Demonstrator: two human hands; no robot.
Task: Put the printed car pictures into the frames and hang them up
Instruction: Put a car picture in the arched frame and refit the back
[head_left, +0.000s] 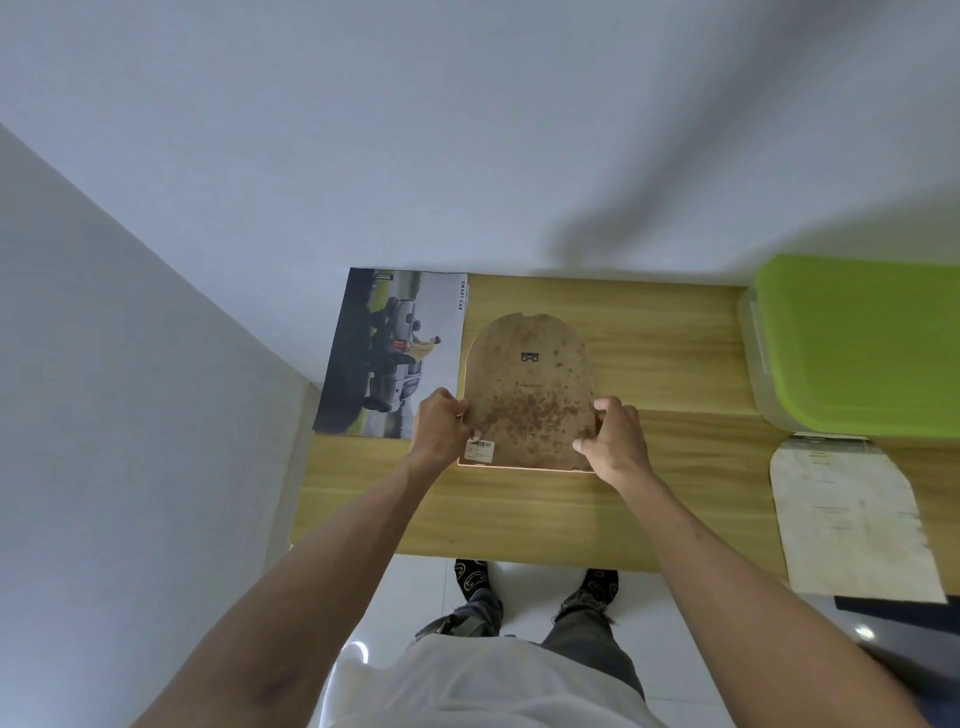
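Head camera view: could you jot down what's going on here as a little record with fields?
setting: wooden table against a pale wall
main item: arched brown backing board, stained, face down in a frame, with a small hanger clip near its top
left hand: grips the board's left edge
right hand: grips the board's right edge
car picture: lies flat to the left of the board, overhanging the table's end
other items: green-lidded box at right; pale arched sheet in front of it
stage: picture not yet in the frame
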